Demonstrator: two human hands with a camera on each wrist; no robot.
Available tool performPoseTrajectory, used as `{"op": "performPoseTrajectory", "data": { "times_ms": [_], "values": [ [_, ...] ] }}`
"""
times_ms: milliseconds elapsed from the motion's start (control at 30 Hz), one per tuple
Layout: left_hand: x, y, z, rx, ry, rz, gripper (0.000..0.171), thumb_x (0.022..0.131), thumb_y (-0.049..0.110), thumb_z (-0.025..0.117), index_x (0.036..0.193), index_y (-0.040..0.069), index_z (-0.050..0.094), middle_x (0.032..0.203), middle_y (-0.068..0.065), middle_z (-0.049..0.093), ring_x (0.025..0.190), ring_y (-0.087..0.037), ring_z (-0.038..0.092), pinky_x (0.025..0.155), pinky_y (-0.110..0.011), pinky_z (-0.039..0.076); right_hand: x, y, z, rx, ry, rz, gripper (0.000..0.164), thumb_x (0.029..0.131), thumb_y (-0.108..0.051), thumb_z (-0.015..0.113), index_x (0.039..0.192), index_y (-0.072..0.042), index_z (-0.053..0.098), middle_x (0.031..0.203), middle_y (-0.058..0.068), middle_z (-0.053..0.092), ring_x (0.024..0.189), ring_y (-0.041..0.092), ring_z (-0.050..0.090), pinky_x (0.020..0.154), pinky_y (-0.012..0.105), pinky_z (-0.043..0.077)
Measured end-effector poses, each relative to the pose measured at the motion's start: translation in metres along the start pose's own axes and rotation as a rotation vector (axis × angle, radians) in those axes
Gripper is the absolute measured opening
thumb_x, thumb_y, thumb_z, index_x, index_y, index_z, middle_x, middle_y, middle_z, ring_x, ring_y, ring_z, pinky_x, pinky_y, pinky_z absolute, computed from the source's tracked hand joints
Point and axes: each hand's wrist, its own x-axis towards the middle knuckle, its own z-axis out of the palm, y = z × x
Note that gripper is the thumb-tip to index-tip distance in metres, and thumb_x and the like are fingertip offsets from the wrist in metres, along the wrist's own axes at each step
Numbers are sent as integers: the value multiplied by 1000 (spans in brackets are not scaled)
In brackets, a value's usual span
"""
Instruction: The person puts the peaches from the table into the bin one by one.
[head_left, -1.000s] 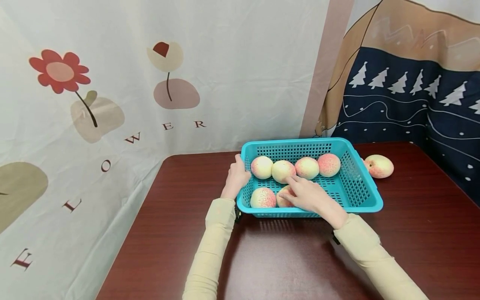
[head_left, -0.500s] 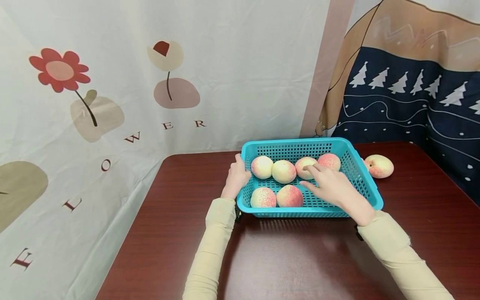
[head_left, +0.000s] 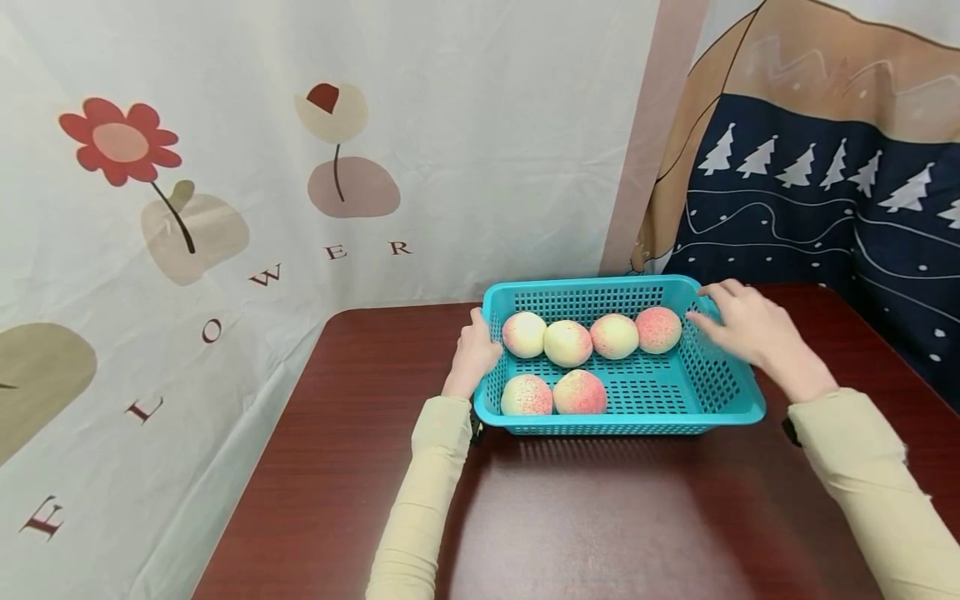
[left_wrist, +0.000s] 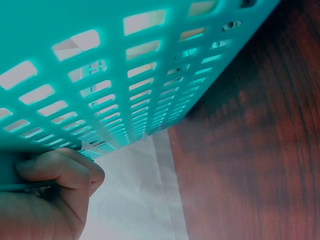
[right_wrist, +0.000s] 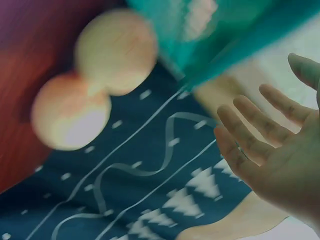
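A blue-green plastic basket (head_left: pixel 600 421) stands on the table with several peaches in it: a back row including a pale peach (head_left: pixel 567 343), and two in front, one a redder peach (head_left: pixel 580 392). My left hand (head_left: pixel 474 358) grips the basket's left rim; in the left wrist view its fingers curl over the edge. My right hand (head_left: pixel 750 325) is above the basket's right rim, fingers spread and holding nothing. Two peaches, an upper peach (right_wrist: pixel 117 50) and a lower peach (right_wrist: pixel 70 112), lie touching outside the basket in the right wrist view. From the head view my right hand hides them.
The dark red-brown table (head_left: pixel 360 467) extends to the left and in front of the basket. A pale printed curtain (head_left: pixel 480 150) hangs behind it. A navy cloth with white trees (head_left: pixel 795 200) borders the table at the right.
My right hand has left the redder front peach and moved right across the basket, its fingers loosening, to the right rim. The left hand stays on the left rim.
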Motion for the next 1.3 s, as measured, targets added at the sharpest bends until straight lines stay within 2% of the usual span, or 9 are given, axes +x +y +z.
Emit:
{"op": "performPoseTrajectory", "data": {
  "times_ms": [67,200,500,800,1000,1200,1300],
  "values": [
    [0,0,0,-1,-2,0,65,87,5,49,143,4,15,84,-20,56,63,-28,57,50,-30,36,3,17,-2,-1,-27,69,58,92,-45,44,125,2,45,128,30,39,109,47,41,83,63,39],
    [-1,0,0,-5,2,2,64,87,5,50,142,4,17,86,-21,57,66,-28,58,51,-30,38,9,47,1,26,-67,153,66,92,-52,35,126,4,41,131,33,31,111,50,34,85,67,34],
    [-1,-1,0,-10,2,2,62,87,5,50,140,4,19,85,-21,57,63,-28,57,49,-30,37,16,86,19,66,-31,200,67,92,-50,35,125,8,39,125,36,33,105,52,34,84,67,33],
    [-1,-1,1,-11,0,6,61,87,5,50,140,4,19,84,-21,57,63,-28,58,49,-29,38,16,103,48,88,-43,272,68,92,-51,33,127,7,36,126,37,28,103,55,30,82,66,30],
    [-1,-1,1,-19,-2,12,62,87,5,50,140,3,19,86,-21,57,64,-28,58,49,-30,38,12,109,68,151,-46,353,73,91,-54,30,133,6,28,128,39,24,100,53,31,77,63,32],
    [-3,0,-1,-23,-17,9,66,87,5,48,143,3,14,78,-20,55,57,-27,54,47,-29,34,9,111,78,247,-51,420,79,90,-57,27,141,3,17,129,39,23,96,50,36,74,61,36],
    [-3,1,-2,-18,-12,9,66,87,5,48,143,4,14,74,-18,54,54,-26,52,46,-28,33,10,110,80,262,-35,427,80,90,-58,27,141,3,19,126,38,25,95,49,36,75,61,36]
  ]
}}
